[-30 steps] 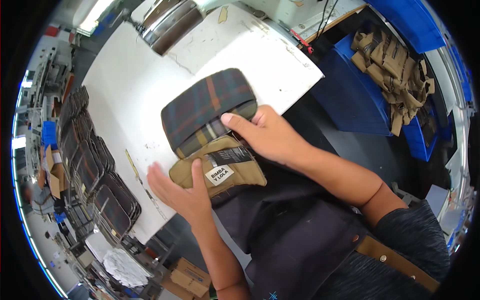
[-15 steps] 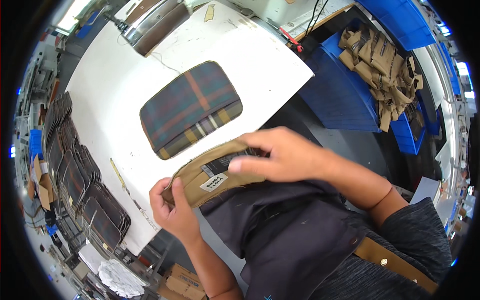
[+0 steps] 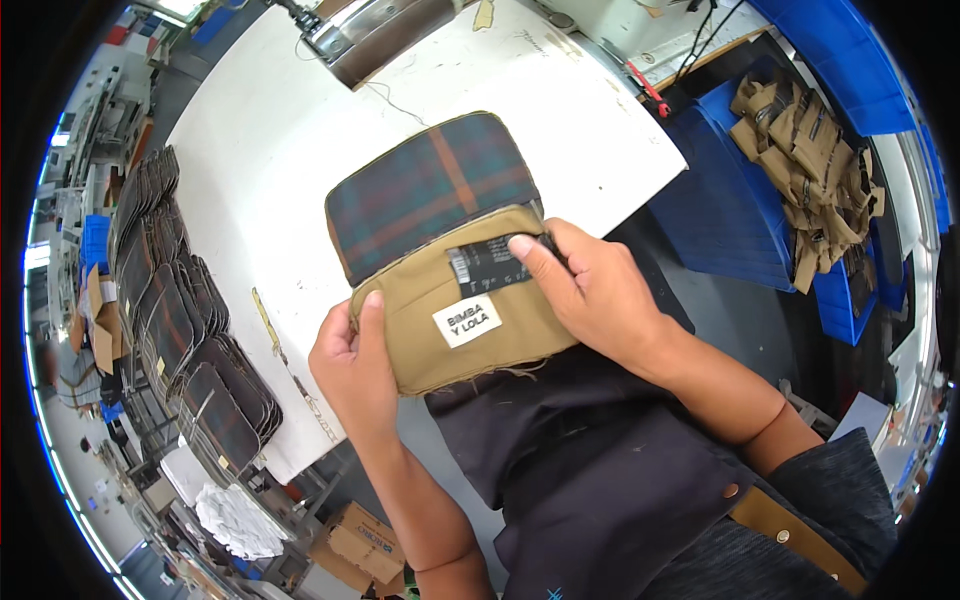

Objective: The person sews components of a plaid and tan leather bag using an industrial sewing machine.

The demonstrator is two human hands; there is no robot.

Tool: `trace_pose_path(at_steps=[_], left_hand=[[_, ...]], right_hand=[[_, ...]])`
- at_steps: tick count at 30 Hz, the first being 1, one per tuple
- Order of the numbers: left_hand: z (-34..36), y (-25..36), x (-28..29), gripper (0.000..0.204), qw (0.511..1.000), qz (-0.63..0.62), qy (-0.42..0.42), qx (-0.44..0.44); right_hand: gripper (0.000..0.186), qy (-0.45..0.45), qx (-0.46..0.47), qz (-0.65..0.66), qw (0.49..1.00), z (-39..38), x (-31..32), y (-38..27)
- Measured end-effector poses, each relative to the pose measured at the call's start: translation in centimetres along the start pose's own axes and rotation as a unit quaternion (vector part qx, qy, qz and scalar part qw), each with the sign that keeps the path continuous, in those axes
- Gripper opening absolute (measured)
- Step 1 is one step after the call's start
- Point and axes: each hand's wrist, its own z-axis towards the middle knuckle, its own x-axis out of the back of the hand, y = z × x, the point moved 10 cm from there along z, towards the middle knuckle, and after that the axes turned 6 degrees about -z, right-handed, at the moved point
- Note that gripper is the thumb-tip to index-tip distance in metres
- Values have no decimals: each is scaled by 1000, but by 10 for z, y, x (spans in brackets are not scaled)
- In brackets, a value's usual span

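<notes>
Between my two hands is a tan fabric lining panel (image 3: 412, 345) with rounded corners and frayed threads along its lower edge. Sewn to it are a black care label (image 3: 488, 266) and a small white label (image 3: 468, 320). My left hand (image 3: 358, 365) is closed on its left edge, thumb on top. At the right end my right hand (image 3: 610, 295) grips it, the thumb pressing near the black label and the other fingers partly hidden. Just beyond lies a plaid fabric panel (image 3: 430, 190) on the white table (image 3: 260, 190); the lining covers its near strip from view.
Stacked plaid panels (image 3: 175, 310) line the table's left side. A metal machine part (image 3: 375, 40) stands at the far edge. To the right, a blue bin (image 3: 725, 190) sits beside a heap of tan fabric pieces (image 3: 800, 150). A cardboard box (image 3: 360, 540) is below left.
The tan panel has come up and tilted to show its face more fully, now overlapping the plaid panel in view. My right hand has moved to its right end. The whole view has shifted.
</notes>
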Motion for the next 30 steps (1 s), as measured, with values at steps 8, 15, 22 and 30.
trace_pose_path(at_steps=[8,15,22,30], left_hand=[[3,3,-4,20,1000,21,-9,-6],[5,5,3,20,996,74,41,14],[17,21,0,37,970,240,34,-4],[30,11,-2,28,984,175,-15,17]], right_hand=[[18,157,151,-276,936,3,28,-28],[23,142,145,-260,944,13,33,-22],[20,115,128,-270,947,18,28,-17],[19,121,133,-293,939,15,26,-16]])
